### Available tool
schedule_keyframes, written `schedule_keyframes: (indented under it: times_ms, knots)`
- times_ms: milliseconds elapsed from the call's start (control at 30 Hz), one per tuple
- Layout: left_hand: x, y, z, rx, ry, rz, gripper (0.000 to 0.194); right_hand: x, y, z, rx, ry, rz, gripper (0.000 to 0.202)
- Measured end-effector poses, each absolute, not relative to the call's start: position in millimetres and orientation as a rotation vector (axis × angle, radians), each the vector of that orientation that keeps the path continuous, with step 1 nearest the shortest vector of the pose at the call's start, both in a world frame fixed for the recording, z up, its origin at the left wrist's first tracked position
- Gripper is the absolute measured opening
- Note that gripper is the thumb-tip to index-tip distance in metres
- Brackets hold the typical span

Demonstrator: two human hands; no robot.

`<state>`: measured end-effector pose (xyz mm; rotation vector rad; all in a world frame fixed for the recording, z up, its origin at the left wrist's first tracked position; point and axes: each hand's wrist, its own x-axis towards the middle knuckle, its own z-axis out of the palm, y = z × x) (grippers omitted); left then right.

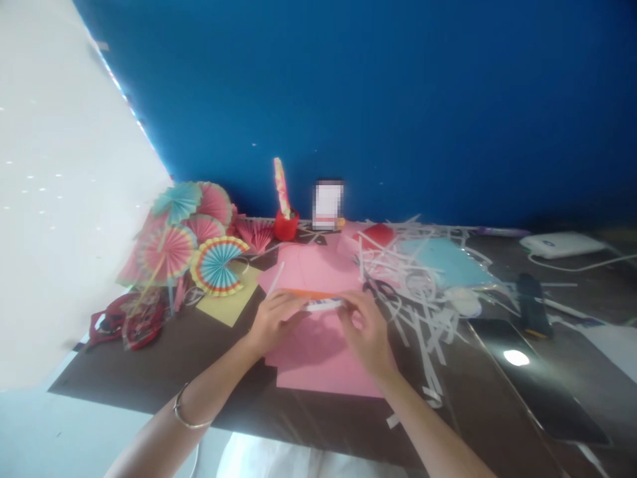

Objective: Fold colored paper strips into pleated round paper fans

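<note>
Over the pink paper sheets (318, 372), a narrow white strip with blue marks (322, 305) spans the gap between my two hands. An orange strip (308, 293) shows along its far side; whether the two are one piece I cannot tell. My left hand (276, 318) is closed on the left end, its fingers bent over it. At the right end, my right hand (365, 325) pinches with thumb and fingers. Dark-handled scissors (381, 290) lie just beyond my right hand, partly covered by paper strips.
Folded paper fans (166, 252) are heaped at left, near red-framed glasses (142, 322) and a yellow sheet (231, 299). White paper scraps (423, 285) tangle at right, beside a dark phone (537, 378). A red cup (286, 226) stands by the blue wall (378, 99).
</note>
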<state>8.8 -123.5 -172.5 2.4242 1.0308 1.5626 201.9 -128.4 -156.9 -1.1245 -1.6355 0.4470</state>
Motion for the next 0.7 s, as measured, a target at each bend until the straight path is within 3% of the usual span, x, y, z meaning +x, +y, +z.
schedule_keyframes:
  times_ms: [233,467,700]
  knots:
    - [9.7,-124.5,-169.7,2.336,1.059,1.397,0.017,203.4,-124.7,-159.5,-1.150,-1.499,0.718,0.022]
    - [8.5,-123.9,-171.1,2.392,1.017,1.415,0.023,204.6,-131.3,-151.5,-0.997,-1.783,0.217,0.026]
    - [6.8,-123.9,-168.6,2.500,0.971,1.437,0.026,206.0,-132.7,-148.3,-0.930,-1.848,0.152,0.018]
